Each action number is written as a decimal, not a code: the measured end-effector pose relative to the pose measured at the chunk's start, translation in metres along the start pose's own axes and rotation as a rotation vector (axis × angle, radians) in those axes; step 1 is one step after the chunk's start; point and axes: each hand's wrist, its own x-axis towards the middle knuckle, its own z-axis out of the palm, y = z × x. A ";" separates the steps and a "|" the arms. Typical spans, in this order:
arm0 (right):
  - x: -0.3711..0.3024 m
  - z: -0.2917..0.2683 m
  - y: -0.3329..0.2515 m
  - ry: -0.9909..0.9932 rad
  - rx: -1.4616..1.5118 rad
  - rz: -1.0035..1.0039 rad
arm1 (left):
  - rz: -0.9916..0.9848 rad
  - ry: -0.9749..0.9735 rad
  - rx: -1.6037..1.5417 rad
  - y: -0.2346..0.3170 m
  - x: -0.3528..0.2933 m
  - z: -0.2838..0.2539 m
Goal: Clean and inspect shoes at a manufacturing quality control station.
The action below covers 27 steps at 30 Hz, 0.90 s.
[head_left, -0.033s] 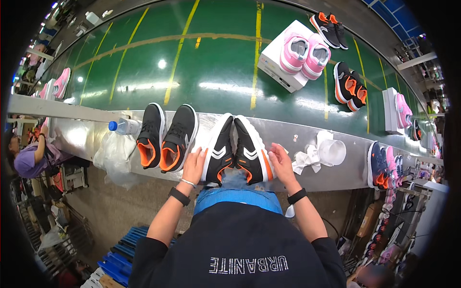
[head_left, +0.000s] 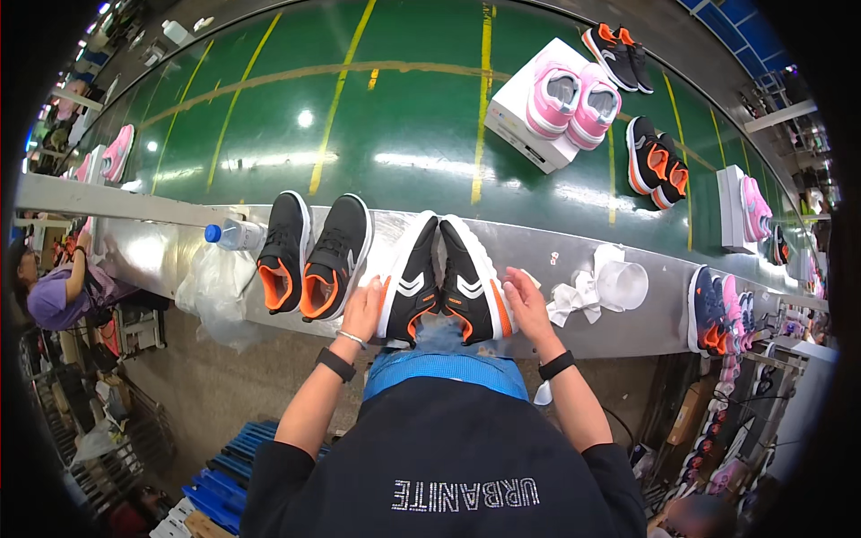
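Two black sneakers with white soles and orange lining, the left shoe [head_left: 409,282] and the right shoe [head_left: 470,282], stand upright at the bench's near edge, toes away from me and almost meeting. My left hand [head_left: 362,310] lies along the left shoe's outer sole with fingers stretched out, seemingly touching it. On the other side, my right hand [head_left: 527,303] is beside the right shoe's orange heel, fingers loosely bent and apart, gripping nothing. Another pair of black sneakers with orange lining, one of them the near shoe [head_left: 335,260], stands left of my left hand.
A metal bench [head_left: 574,336] borders a green belt [head_left: 404,117]. Left are a capped bottle [head_left: 235,235] and clear plastic bag [head_left: 215,296]; right, crumpled paper [head_left: 574,296] and a white roll [head_left: 622,285]. Pink sneakers [head_left: 574,103] rest on a white box [head_left: 520,125].
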 end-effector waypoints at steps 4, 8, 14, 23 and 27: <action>0.002 0.007 -0.013 -0.197 -0.101 -0.025 | -0.149 -0.080 -0.063 -0.014 0.002 -0.003; 0.004 0.014 -0.016 -0.245 -0.017 0.001 | -0.084 -0.142 -0.089 -0.019 0.007 -0.001; 0.015 0.014 -0.016 -0.267 0.028 0.072 | 0.006 -0.233 -0.040 -0.002 0.016 -0.013; 0.026 0.016 -0.061 -0.059 0.426 0.259 | -0.319 -0.235 -0.635 -0.034 0.062 -0.002; 0.032 0.015 -0.060 -0.032 0.621 0.195 | -0.547 -0.251 -0.921 0.032 0.062 -0.020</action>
